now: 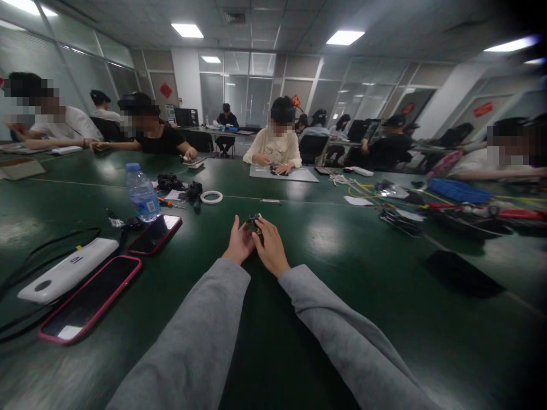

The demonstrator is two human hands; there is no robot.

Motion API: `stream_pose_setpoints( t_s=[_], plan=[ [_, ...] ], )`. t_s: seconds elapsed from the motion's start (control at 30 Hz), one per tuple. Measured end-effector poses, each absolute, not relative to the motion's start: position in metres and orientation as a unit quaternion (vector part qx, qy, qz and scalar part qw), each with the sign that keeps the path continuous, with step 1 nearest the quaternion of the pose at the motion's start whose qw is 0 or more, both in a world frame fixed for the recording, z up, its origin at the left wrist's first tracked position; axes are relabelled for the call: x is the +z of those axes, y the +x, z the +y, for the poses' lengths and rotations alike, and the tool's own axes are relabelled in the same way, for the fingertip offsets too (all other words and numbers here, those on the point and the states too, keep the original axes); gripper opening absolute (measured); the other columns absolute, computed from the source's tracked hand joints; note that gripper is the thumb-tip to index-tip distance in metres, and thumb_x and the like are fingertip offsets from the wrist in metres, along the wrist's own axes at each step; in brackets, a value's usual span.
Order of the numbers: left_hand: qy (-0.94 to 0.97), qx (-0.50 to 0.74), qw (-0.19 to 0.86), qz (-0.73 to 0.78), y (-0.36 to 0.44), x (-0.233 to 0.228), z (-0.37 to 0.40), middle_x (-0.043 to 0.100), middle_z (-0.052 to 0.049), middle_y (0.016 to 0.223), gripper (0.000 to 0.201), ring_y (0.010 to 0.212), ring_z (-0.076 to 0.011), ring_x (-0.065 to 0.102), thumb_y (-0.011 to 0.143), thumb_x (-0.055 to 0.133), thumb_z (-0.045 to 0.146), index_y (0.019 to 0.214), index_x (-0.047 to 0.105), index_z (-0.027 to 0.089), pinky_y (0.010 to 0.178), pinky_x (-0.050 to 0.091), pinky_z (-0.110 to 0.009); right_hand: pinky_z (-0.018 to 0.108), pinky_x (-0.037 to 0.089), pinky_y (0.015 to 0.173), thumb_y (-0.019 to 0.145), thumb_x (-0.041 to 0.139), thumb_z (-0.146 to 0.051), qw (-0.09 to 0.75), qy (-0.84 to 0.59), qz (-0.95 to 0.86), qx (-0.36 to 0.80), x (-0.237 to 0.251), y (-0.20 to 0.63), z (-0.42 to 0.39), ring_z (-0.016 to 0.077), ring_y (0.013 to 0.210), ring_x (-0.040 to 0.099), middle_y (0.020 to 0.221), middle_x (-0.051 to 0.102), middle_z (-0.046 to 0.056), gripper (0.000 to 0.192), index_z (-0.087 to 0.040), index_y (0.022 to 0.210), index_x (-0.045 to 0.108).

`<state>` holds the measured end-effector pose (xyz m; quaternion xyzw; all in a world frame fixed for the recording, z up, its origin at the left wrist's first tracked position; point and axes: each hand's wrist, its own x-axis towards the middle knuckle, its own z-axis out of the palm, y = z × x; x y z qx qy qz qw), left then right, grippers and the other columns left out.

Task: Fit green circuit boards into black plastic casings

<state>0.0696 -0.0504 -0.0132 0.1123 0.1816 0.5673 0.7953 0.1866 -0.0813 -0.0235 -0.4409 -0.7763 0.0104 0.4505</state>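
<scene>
**Two hands hold a small dark part over the green table**

The left hand [239,244] and the right hand [270,248] meet in the middle of the green table [325,319], both in grey sleeves. Between their fingertips they grasp a small dark part [253,222]; both hands are closed on it, and it is too small to tell what it is. It sits just above the table surface, at the far end of the hands.

To the left lie a phone with a pink case [90,299], a white power bank [68,270] beside it, and a second phone with a red case [155,234]. A water bottle [142,193] stands upright behind that phone. A white tape ring [211,197] lies farther away, well apart from the hands. Other people sit at work along the far side of the table.
</scene>
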Motion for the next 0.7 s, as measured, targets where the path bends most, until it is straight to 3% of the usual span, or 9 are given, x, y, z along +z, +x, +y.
stream_pose_setpoints(
  t_s=[0.2,0.47,0.7],
  plan=[
    [0.185,0.526,0.825,0.096,0.069,0.0,-0.06,0.069,-0.012,0.095,0.052,0.096,-0.0257,0.065,0.087,0.044,0.057,0.108,0.061,0.012,0.089,0.05,-0.039,0.042,0.034,0.109,0.081,0.06,-0.03,0.545,-0.44,-0.712,0.044,-0.032,0.194,-0.068,0.0234,0.125,0.041,0.13,0.044,0.014,0.052,-0.014,0.128,0.044],
    [0.247,0.485,0.834,0.096,0.069,0.004,-0.065,0.064,-0.014,0.113,0.057,0.1,-0.025,0.063,0.088,0.041,0.058,0.124,0.054,0.016,0.087,0.05,-0.038,0.045,0.042,0.1,0.07,0.06,-0.025,0.586,-0.56,-0.577,0.097,-0.037,0.204,-0.06,0.0261,0.11,0.049,0.112,0.052,0.015,0.045,-0.011,0.113,0.052],
    [0.246,0.485,0.815,0.199,0.067,-0.013,-0.051,0.054,-0.011,0.133,0.051,0.116,-0.0265,0.056,0.086,0.046,0.058,0.125,0.051,0.026,0.092,0.047,-0.045,0.034,0.056,0.072,0.077,0.058,-0.033,0.618,-0.467,-0.395,0.494,-0.024,0.237,-0.048,0.0183,0.077,0.064,0.094,0.063,0.007,0.032,-0.016,0.103,0.057]
  ],
)
